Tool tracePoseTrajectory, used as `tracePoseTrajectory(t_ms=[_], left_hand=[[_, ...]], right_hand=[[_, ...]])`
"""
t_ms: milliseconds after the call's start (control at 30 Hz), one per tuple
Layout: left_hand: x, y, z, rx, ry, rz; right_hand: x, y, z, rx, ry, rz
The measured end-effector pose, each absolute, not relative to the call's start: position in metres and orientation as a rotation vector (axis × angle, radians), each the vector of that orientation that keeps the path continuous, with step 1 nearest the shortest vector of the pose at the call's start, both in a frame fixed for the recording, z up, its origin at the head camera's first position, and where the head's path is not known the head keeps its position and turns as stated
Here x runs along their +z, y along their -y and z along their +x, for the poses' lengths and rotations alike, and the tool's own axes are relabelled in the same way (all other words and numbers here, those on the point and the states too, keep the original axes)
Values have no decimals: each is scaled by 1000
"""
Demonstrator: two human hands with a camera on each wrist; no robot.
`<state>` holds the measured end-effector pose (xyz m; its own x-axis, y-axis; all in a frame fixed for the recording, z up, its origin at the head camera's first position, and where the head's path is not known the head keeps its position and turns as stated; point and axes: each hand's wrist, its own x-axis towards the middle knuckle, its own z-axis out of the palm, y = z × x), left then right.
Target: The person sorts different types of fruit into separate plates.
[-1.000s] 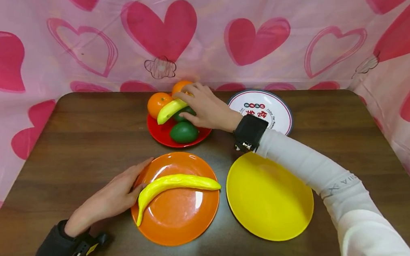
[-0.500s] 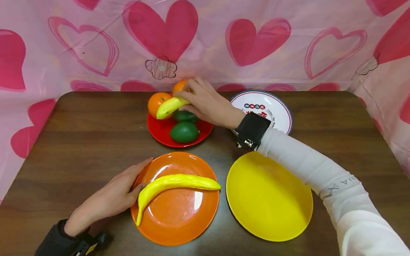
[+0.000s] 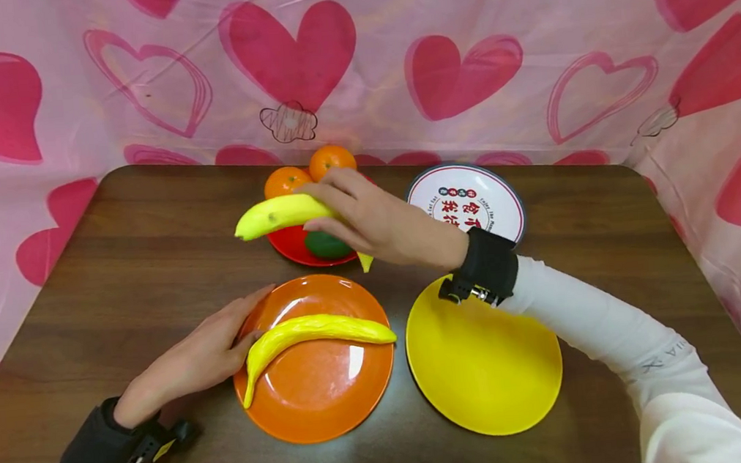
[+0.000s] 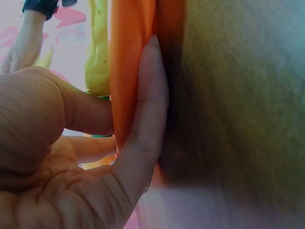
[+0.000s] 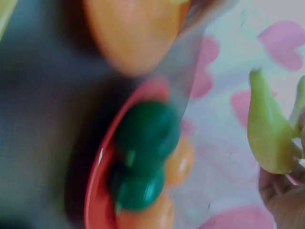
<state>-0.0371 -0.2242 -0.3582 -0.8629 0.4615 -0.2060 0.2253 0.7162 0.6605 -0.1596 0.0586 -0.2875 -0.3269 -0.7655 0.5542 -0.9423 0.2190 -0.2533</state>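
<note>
My right hand (image 3: 386, 223) holds a yellow banana (image 3: 276, 215) raised above the front of the red plate. Its tip points left, and a stub of the other end shows below the fingers. In the right wrist view the banana (image 5: 269, 129) hangs at the right edge. My left hand (image 3: 202, 353) pinches the rim of the orange plate (image 3: 316, 405), thumb on one face and a finger along the underside in the left wrist view. Another banana (image 3: 319, 328) lies curved across that plate.
Behind, the red plate (image 3: 287, 245) bears two oranges (image 3: 333, 160) and two smooth green fruits (image 5: 148, 126). A yellow plate (image 3: 485, 376) sits at front right, a white printed plate (image 3: 500, 205) behind it. A heart-patterned cloth (image 3: 371, 11) hangs beyond the table.
My right hand has lifted the banana off the fruit on the red plate and brought it nearer and slightly left. The left hand and the orange plate stay in place.
</note>
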Motion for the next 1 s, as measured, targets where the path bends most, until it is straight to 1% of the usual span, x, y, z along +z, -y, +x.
tracePoseTrajectory(t_ms=[100,233,400,567,1000], left_hand=[[-358,225,-37,953,-2553,543],[-360,227,-35,1027,-2521,573],[-361,227,-36,961,-2578,611],[-358,223,-36,892,-2611,553],[-360,224,-38,882,-2584,522]], right_hand=[[-288,-56,-134,812,2282,1683],[-297,-50,-105,690,2386,1840],[-318,-43,-81,550,2464,2006],[-331,-40,-77,435,2534,2037],[-343,-36,-75,211,2502,2042]])
